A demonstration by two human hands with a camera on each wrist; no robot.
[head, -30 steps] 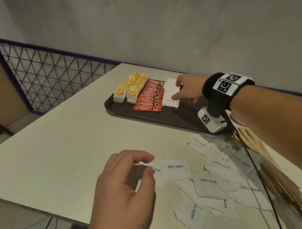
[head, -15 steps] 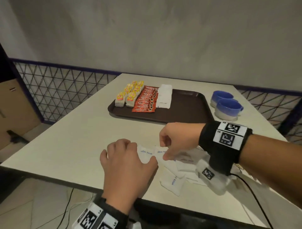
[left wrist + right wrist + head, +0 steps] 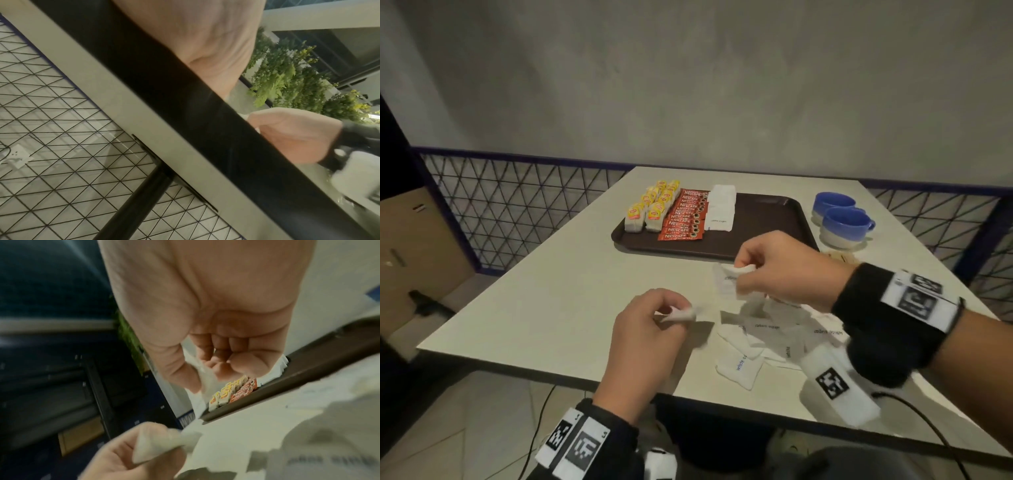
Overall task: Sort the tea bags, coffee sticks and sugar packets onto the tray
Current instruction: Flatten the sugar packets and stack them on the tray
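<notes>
On the brown tray (image 3: 767,222) at the back lie rows of yellow tea bags (image 3: 650,210), red coffee sticks (image 3: 685,221) and white sugar packets (image 3: 720,209). A loose pile of sugar packets (image 3: 763,334) covers the table's near right. My right hand (image 3: 739,274) is raised above the pile and pinches one white sugar packet (image 3: 726,282), also shown in the right wrist view (image 3: 203,381). My left hand (image 3: 678,312) sits left of the pile and pinches another sugar packet (image 3: 684,314) between thumb and fingers (image 3: 162,446). The left wrist view shows only my palm and the table edge.
Two blue cups (image 3: 842,222) stand right of the tray. A wire mesh fence (image 3: 517,212) runs behind and left of the table. A cable (image 3: 928,425) trails from my right wrist over the near table edge. Bare tabletop (image 3: 558,284) lies left of my hands.
My right hand came back from the tray to the pile and lifted a sugar packet off it. My left hand still pinches its packet, now slightly raised.
</notes>
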